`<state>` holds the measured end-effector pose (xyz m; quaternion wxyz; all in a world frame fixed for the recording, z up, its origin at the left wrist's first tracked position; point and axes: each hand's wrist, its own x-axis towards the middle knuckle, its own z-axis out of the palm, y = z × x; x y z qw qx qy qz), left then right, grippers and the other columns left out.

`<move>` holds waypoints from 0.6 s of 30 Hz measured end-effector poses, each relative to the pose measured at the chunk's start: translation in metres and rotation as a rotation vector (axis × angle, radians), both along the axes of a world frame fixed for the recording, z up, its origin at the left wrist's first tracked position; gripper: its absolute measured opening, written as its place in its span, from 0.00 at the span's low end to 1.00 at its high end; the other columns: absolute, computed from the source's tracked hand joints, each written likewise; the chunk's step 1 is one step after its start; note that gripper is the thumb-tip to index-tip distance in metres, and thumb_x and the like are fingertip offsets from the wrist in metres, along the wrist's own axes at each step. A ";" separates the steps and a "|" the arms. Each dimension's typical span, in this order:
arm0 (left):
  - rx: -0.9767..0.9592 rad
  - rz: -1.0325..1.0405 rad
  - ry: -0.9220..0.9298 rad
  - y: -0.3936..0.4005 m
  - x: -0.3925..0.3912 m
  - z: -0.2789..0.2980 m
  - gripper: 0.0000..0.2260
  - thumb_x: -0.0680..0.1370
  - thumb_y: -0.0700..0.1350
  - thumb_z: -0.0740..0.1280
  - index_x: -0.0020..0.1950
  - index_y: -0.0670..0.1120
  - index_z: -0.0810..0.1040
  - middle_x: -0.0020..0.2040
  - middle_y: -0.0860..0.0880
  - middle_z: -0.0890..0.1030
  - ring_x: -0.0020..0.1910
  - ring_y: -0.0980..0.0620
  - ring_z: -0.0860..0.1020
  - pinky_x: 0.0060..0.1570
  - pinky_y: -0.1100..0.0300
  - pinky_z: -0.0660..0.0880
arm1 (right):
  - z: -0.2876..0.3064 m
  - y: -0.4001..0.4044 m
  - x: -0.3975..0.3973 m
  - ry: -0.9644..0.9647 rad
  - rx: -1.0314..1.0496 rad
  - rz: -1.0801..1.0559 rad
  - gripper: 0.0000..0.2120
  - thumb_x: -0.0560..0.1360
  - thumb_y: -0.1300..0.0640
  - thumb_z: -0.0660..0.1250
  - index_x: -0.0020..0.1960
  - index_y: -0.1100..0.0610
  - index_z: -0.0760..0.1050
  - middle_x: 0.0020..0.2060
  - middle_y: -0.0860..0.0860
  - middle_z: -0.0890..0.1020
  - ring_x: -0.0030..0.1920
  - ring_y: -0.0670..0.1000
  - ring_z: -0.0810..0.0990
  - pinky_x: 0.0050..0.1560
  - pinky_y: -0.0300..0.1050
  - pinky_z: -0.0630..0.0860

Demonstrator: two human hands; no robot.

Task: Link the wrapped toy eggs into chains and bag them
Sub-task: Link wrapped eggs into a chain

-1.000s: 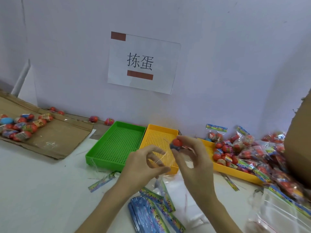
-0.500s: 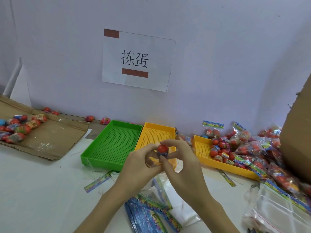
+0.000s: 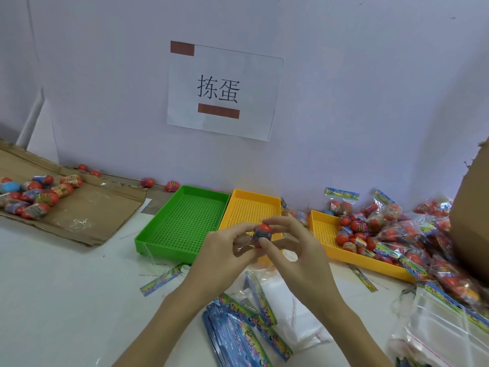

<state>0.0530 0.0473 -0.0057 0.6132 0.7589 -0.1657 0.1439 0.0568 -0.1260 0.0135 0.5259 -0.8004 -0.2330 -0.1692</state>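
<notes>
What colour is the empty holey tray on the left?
The perforated plastic tray is bright green, seen best in the head view.

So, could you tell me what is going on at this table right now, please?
A person is working on one wrapped toy egg, red on top, holding it up in front of the middle yellow tray. The right hand pinches the egg, and the left hand grips the clear wrapper beside it. The green tray holds nothing. Bagged eggs are heaped on and around the right yellow tray, and loose eggs lie on the cardboard to the left.
</notes>
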 end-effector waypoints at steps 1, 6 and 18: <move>-0.010 0.001 -0.007 0.000 0.000 0.000 0.16 0.76 0.40 0.77 0.60 0.56 0.83 0.49 0.57 0.88 0.49 0.57 0.87 0.51 0.60 0.83 | 0.000 0.001 -0.001 -0.018 -0.005 -0.029 0.14 0.77 0.53 0.74 0.61 0.44 0.78 0.51 0.37 0.84 0.48 0.44 0.86 0.44 0.36 0.82; -0.011 0.027 -0.057 -0.003 -0.001 0.002 0.17 0.76 0.40 0.78 0.64 0.50 0.83 0.51 0.57 0.88 0.51 0.60 0.86 0.52 0.67 0.80 | -0.002 0.004 -0.005 -0.048 -0.006 -0.057 0.08 0.79 0.53 0.73 0.56 0.44 0.79 0.51 0.39 0.84 0.50 0.41 0.85 0.48 0.32 0.79; 0.073 0.101 -0.045 -0.001 0.000 0.000 0.15 0.75 0.40 0.77 0.59 0.53 0.84 0.46 0.52 0.86 0.45 0.54 0.85 0.46 0.61 0.81 | -0.002 0.010 -0.012 -0.020 -0.122 0.036 0.05 0.82 0.56 0.67 0.53 0.46 0.79 0.46 0.38 0.84 0.52 0.44 0.82 0.50 0.34 0.75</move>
